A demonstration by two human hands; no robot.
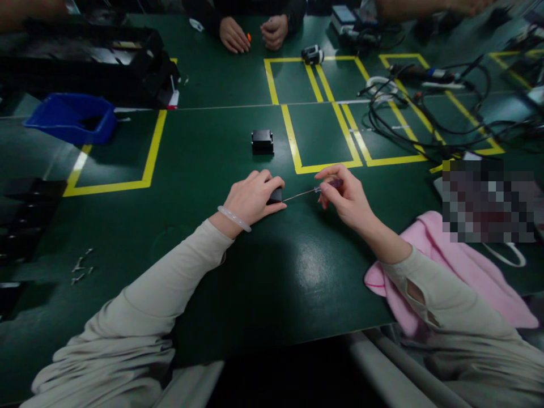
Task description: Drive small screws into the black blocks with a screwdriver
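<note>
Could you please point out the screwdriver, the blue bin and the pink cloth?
Screwdriver [336, 183]: head view, on its handle.
Blue bin [103, 129]: head view, on its right-hand wall.
Pink cloth [454, 255]: head view, near its middle.

The big green desk [204, 141] had yellow tape lines [154, 147] on it, and light [312, 272] shone off its top.

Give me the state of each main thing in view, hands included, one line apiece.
Left hand: closed over the near block
Right hand: closed on the screwdriver
Near block: held, partly hidden
Screwdriver: held, tip at the near block, contact unclear
Far block: standing free, untouched
Blue bin: open-topped, contents unclear
Metal pieces: loose, scattered
Pink cloth: rumpled
Cables: loosely tangled
Co-worker's hands: apart from each other
</note>
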